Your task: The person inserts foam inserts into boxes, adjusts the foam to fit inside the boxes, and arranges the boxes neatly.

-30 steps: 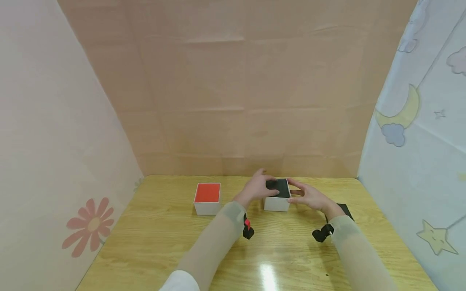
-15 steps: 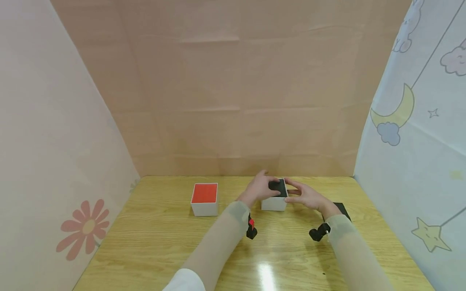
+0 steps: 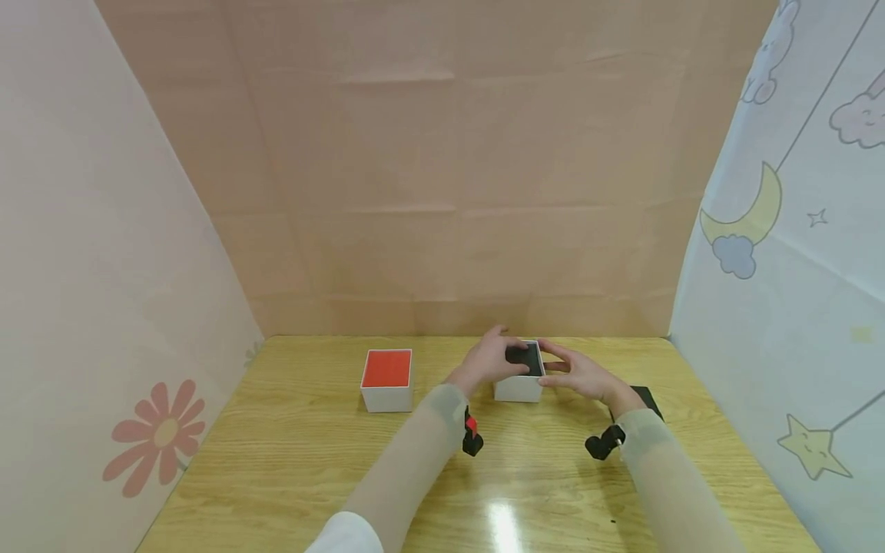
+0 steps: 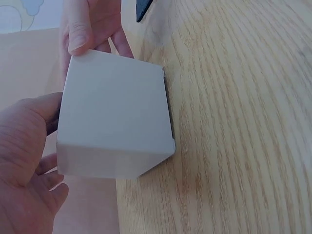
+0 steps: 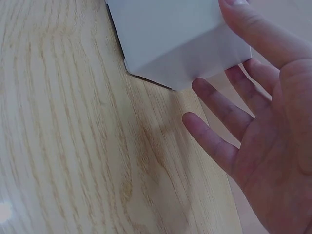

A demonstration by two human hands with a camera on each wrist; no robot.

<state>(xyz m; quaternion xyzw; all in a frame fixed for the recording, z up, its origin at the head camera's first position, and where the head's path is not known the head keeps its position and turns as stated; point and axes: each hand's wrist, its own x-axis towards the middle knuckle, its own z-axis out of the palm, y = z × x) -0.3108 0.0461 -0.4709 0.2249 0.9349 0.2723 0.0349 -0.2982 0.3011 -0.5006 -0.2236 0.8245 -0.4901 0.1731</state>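
Note:
A white box (image 3: 518, 389) with a black insert (image 3: 531, 358) in its top stands toward the back of the table. My left hand (image 3: 489, 356) reaches over its left side, thumb and index finger spread across the black insert and pinching at it. At the right side my right hand (image 3: 583, 373) holds the box, thumb at the front corner, index finger near the back corner. In the right wrist view its other fingers (image 5: 209, 141) stand spread, off the box. The left wrist view shows the white front (image 4: 112, 105), and the left fingertips are partly hidden behind the box.
Left of the hands stands a second white box with a red top (image 3: 387, 369). A flat black piece (image 3: 648, 399) lies at the right, partly covered by my right forearm. A brown backdrop (image 3: 442, 230) rises behind the wooden table (image 3: 276, 461), with printed cloths at both sides.
The head view has shifted slightly. Both hands keep nearly the same place at the box; the left fingers move only slightly over the black insert.

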